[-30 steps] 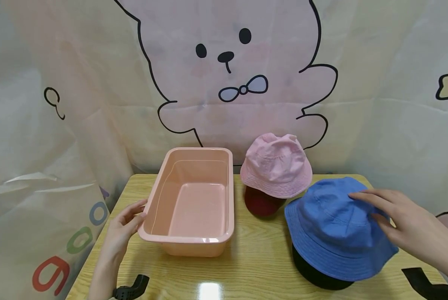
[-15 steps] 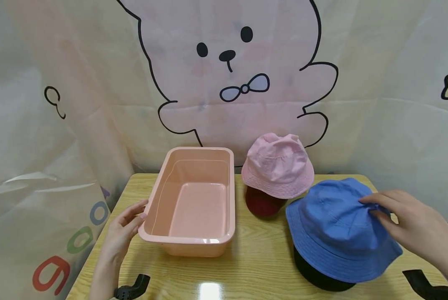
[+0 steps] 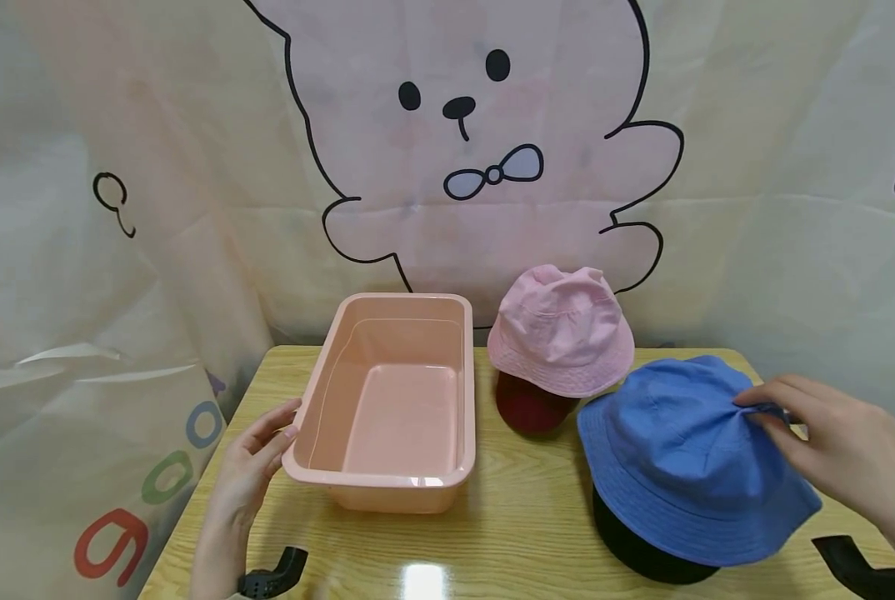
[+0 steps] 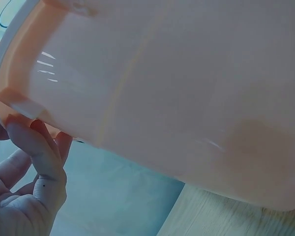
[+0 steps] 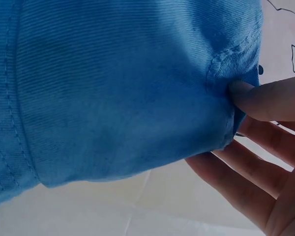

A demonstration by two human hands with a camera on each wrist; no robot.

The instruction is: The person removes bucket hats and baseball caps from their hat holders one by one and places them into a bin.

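My right hand (image 3: pixel 830 425) pinches a fold of a blue bucket hat (image 3: pixel 687 458) at the right of its crown. The right wrist view shows the thumb pressed on the blue cloth (image 5: pixel 113 98), with fingers behind it. A black cap (image 3: pixel 642 542) sits under the hat, mostly covered; its brim shows. To the left stands a peach plastic basin (image 3: pixel 466 400) with nothing in it. My left hand (image 3: pixel 256 458) grips its left rim, and in the left wrist view the fingers (image 4: pixel 46 157) curl at the basin's edge.
Behind, a pink bucket hat (image 3: pixel 560 329) rests over a dark red cap (image 3: pixel 533 404). Everything stands on a wood-grain table (image 3: pixel 522 517). A printed cloth (image 3: pixel 755 167) hangs behind the table and along its left side.
My right hand has shifted right and gone from touching the crown to pinching it, drawing up a fold. The blue hat leans slightly right. My left hand stays at the basin.
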